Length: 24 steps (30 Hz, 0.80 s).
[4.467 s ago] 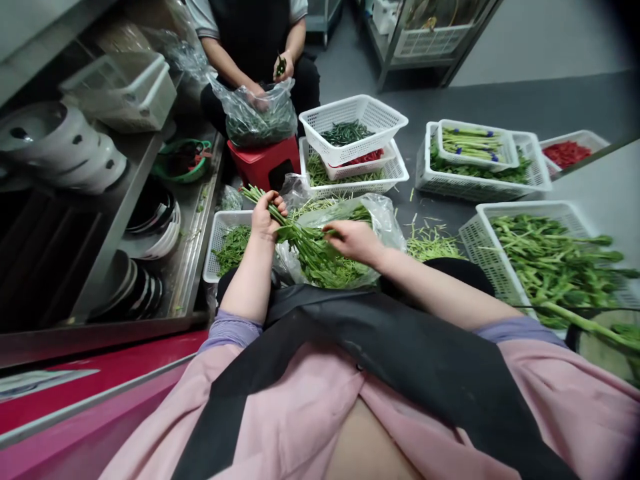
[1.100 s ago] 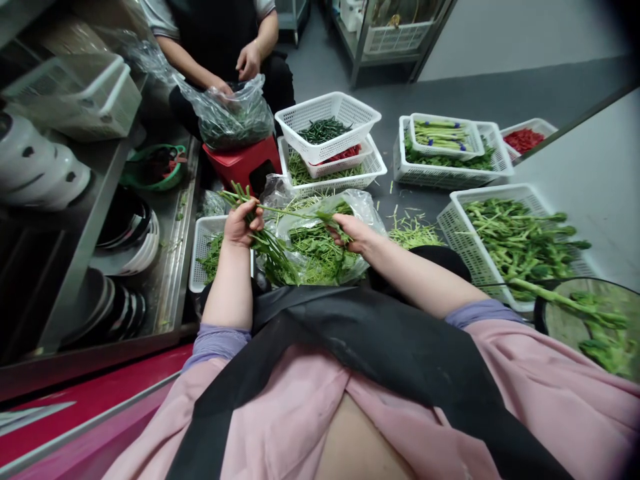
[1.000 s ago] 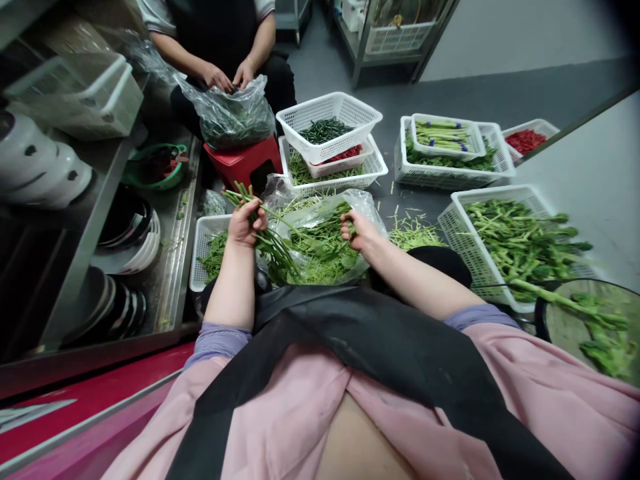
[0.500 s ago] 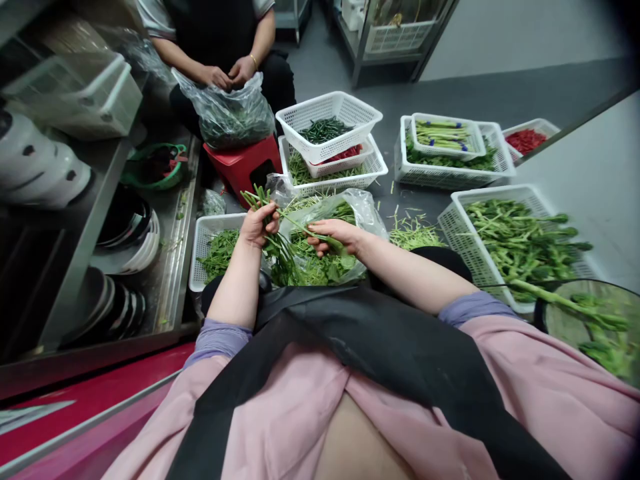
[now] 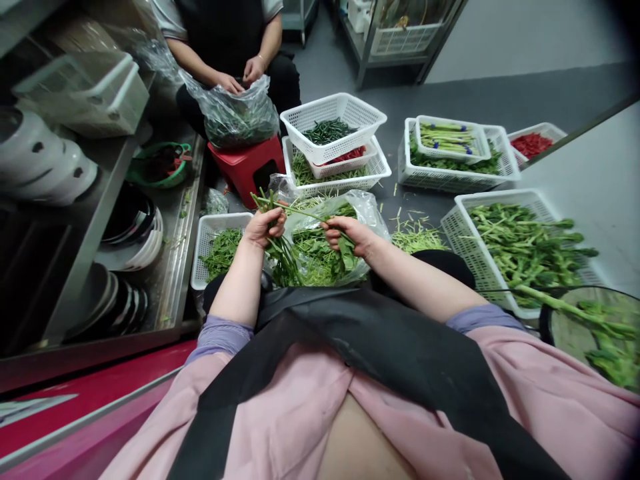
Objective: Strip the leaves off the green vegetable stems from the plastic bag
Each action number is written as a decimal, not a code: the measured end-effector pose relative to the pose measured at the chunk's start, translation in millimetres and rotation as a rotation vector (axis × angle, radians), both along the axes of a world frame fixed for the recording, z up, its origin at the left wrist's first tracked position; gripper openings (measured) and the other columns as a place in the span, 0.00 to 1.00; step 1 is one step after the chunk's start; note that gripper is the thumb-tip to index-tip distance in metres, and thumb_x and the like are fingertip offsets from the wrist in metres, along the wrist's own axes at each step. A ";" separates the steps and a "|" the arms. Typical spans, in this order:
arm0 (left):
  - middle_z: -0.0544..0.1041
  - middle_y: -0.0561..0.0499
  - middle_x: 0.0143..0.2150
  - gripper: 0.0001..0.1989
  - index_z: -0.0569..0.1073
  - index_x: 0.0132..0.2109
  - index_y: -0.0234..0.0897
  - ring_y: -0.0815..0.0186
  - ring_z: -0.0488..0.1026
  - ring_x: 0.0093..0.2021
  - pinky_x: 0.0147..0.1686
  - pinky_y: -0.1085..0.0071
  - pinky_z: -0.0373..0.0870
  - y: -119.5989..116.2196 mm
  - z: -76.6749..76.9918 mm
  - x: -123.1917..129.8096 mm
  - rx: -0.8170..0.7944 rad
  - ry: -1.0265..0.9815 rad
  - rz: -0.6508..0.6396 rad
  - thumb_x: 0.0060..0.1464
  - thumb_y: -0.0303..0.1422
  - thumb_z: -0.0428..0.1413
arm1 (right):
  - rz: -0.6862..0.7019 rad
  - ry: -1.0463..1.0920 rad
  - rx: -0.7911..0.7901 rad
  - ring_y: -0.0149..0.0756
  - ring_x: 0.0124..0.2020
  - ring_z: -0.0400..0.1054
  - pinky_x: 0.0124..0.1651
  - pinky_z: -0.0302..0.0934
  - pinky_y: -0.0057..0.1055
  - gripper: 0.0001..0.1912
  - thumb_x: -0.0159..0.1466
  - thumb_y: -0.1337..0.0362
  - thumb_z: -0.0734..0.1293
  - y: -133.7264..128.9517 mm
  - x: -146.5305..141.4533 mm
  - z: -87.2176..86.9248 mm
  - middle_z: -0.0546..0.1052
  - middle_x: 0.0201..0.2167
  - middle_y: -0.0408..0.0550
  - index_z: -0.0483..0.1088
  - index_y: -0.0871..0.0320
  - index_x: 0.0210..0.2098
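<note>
My left hand [image 5: 265,227] is wrapped round a bunch of green leafy stems [image 5: 285,260], whose cut ends stick up above the fingers and whose leaves hang below. My right hand [image 5: 346,235] is closed on a leafy green stalk [image 5: 347,252]; its thin stem reaches left to the bunch. Beneath both hands lies a clear plastic bag [image 5: 373,217] spread open, with loose greens on it. To the left stands a white basket [image 5: 197,257] of leafy greens. Trimmed pale stems [image 5: 417,237] are heaped on the floor at the right.
Ahead, a person [image 5: 225,40] handles a bag of greens [image 5: 237,120] on a red stool [image 5: 245,167]. Stacked baskets [image 5: 333,143] hold green and red peppers. More baskets [image 5: 460,173] stand to the right, one with thick stalks [image 5: 525,247]. A metal shelf [image 5: 175,267] borders the left side.
My right hand has closed on the leafy stalk and moved slightly right, drawing the stem out straighter. My left hand still holds the bunch. The whole view has shifted slightly.
</note>
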<state>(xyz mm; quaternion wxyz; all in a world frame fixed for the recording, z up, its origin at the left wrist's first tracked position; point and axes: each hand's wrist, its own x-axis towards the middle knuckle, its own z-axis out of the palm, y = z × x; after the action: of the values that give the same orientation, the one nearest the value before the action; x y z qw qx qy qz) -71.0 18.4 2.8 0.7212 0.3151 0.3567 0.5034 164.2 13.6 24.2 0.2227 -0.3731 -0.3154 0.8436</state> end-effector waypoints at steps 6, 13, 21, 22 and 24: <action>0.62 0.60 0.15 0.19 0.74 0.36 0.30 0.78 0.54 0.10 0.12 0.78 0.46 0.7 1.5 -3.1 0.027 0.199 -0.084 0.34 0.33 0.69 | -0.088 -0.048 0.096 0.24 0.16 0.40 0.19 0.43 0.22 0.07 0.60 0.63 0.62 8.0 24.1 8.9 0.46 0.15 0.33 0.59 0.57 0.28; 0.63 0.61 0.17 0.21 0.75 0.41 0.33 0.80 0.52 0.10 0.12 0.78 0.47 5.6 1.2 -6.3 0.041 0.100 0.071 0.39 0.37 0.67 | -0.109 -0.144 0.228 0.25 0.16 0.44 0.20 0.43 0.24 0.09 0.55 0.60 0.65 6.9 41.5 2.2 0.49 0.14 0.33 0.61 0.57 0.29; 0.69 0.57 0.20 0.20 0.72 0.33 0.33 0.79 0.55 0.10 0.12 0.77 0.49 6.0 -0.4 10.6 0.040 0.122 0.204 0.34 0.39 0.69 | -0.048 -0.260 0.312 0.25 0.18 0.47 0.22 0.46 0.24 0.08 0.55 0.63 0.64 -8.3 17.2 -11.8 0.55 0.14 0.37 0.60 0.58 0.23; 0.70 0.57 0.19 0.20 0.72 0.31 0.33 0.78 0.56 0.10 0.11 0.77 0.49 5.6 -0.3 11.4 0.045 0.149 0.249 0.34 0.39 0.69 | -0.081 -0.267 0.311 0.25 0.18 0.47 0.22 0.47 0.24 0.08 0.55 0.64 0.63 -7.6 15.3 -14.8 0.55 0.14 0.37 0.59 0.57 0.23; 0.72 0.55 0.20 0.19 0.71 0.29 0.33 0.77 0.57 0.11 0.11 0.77 0.50 3.8 0.8 13.5 0.069 0.214 0.302 0.34 0.39 0.69 | -0.197 -0.287 0.305 0.25 0.18 0.46 0.21 0.47 0.24 0.08 0.55 0.65 0.62 -3.1 13.4 -23.1 0.54 0.14 0.37 0.58 0.57 0.23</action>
<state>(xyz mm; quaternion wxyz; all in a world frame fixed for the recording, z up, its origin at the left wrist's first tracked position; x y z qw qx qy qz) -57.5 22.2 3.6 0.5839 0.3342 0.4574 0.5815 177.6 10.5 1.2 0.3108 -0.4802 -0.4299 0.6986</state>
